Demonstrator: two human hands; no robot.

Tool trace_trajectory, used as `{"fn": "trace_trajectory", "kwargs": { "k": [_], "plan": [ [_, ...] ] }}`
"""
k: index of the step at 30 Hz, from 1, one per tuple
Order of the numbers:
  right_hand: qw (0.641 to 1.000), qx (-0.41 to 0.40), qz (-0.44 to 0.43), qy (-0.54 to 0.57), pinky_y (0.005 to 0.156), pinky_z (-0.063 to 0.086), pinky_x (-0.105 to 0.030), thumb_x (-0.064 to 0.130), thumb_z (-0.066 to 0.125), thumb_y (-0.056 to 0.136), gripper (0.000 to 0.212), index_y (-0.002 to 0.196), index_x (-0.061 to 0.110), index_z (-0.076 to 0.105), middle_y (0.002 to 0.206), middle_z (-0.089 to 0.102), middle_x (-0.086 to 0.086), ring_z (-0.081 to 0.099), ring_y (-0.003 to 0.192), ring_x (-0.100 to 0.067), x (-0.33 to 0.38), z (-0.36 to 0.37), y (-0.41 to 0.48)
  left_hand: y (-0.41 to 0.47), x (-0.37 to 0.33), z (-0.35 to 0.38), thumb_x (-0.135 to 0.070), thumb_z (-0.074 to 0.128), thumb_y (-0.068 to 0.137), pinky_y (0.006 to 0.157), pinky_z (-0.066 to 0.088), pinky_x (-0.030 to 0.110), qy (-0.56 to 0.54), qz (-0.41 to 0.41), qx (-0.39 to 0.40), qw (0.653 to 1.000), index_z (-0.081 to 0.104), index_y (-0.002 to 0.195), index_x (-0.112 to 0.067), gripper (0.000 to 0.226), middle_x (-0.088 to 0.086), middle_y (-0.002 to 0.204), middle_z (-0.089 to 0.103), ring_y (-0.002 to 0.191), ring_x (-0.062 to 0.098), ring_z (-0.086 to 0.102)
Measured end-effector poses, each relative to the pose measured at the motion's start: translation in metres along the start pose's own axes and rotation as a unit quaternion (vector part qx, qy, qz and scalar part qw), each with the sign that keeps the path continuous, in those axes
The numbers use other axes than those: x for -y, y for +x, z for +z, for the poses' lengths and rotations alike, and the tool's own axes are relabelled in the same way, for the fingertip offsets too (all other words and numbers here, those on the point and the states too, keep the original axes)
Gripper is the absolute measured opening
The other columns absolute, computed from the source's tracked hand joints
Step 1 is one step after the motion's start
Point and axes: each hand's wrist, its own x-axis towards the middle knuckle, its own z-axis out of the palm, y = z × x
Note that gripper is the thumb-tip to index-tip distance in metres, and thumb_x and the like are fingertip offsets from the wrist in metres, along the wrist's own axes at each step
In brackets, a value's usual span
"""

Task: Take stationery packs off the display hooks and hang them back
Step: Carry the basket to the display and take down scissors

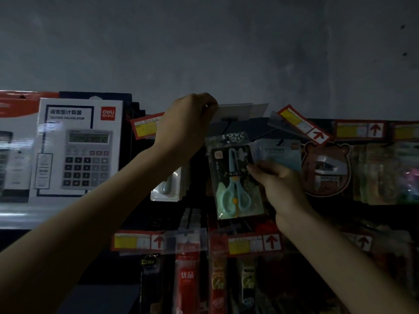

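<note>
A scissors pack (235, 177) with mint-green handles on a dark card hangs slightly tilted in front of the display. My right hand (278, 182) pinches its right edge. Above it, my left hand (188, 125) pinches the left end of a pale flipped-up label holder (235, 113) at the front of the hook. The hook (226, 123) itself is a thin dark wire, barely visible above the pack's top. Another pack with a pale blister (166, 189) hangs under my left wrist, partly hidden.
A boxed calculator (77, 150) stands at the left. A blue-white pack (281, 155) and a bear-shaped pack (326, 168) hang to the right. Red and yellow price tags (303, 124) line the rows. Pen refill packs (188, 282) hang below. The scene is dim.
</note>
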Motion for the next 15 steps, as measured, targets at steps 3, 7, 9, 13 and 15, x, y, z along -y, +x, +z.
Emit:
{"fn": "trace_trajectory", "kwargs": {
  "k": [3,7,9,13,15],
  "plan": [
    [1.0,0.001,0.004,-0.008,0.067,0.053,-0.024,0.018,0.075,0.093,0.007,0.089,0.024,0.075,0.091,0.076,0.004,0.07,0.085,-0.011,-0.003,0.0,0.0,-0.001,-0.002,-0.001,-0.022,0.053,0.107,0.072,0.06,0.049,-0.006,-0.009,0.005,1.0,0.068,0.119,-0.014,0.021,0.008,0.103,0.072,0.076,0.025,0.068],
    [1.0,0.001,0.012,-0.013,0.067,0.052,-0.024,0.019,0.074,0.093,0.003,0.093,0.021,0.076,0.092,0.076,0.004,0.07,0.086,-0.011,-0.007,0.001,-0.001,-0.006,-0.005,-0.002,-0.025,0.059,0.104,0.071,0.062,0.045,-0.029,-0.02,0.001,0.999,0.07,0.116,-0.02,0.017,0.003,0.105,0.074,0.076,0.02,0.069],
    [1.0,0.003,0.011,-0.022,0.069,0.053,-0.025,0.02,0.075,0.093,0.002,0.095,0.02,0.076,0.093,0.076,0.004,0.07,0.088,-0.011,-0.007,0.0,-0.002,-0.014,-0.006,-0.004,-0.027,0.061,0.103,0.07,0.063,0.043,-0.042,-0.029,0.006,0.999,0.069,0.122,-0.022,0.021,0.001,0.107,0.074,0.075,0.016,0.07],
    [0.999,0.018,0.024,-0.041,0.08,0.058,-0.034,0.026,0.075,0.093,0.003,0.095,0.025,0.076,0.098,0.076,0.002,0.071,0.095,-0.017,-0.006,-0.003,-0.003,-0.05,-0.007,-0.008,-0.025,0.065,0.099,0.065,0.061,0.035,-0.047,-0.046,0.002,0.998,0.066,0.126,-0.022,0.027,-0.01,0.102,0.071,0.076,0.005,0.067],
    [0.997,0.026,0.033,-0.06,0.093,0.059,-0.045,0.029,0.075,0.093,0.009,0.097,0.021,0.078,0.1,0.078,-0.001,0.072,0.098,-0.022,-0.006,-0.004,-0.002,-0.073,-0.005,-0.006,-0.025,0.066,0.099,0.059,0.053,0.023,-0.034,-0.069,0.01,0.997,0.069,0.112,-0.022,0.014,-0.012,0.096,0.07,0.072,-0.003,0.062]
  ]
}}
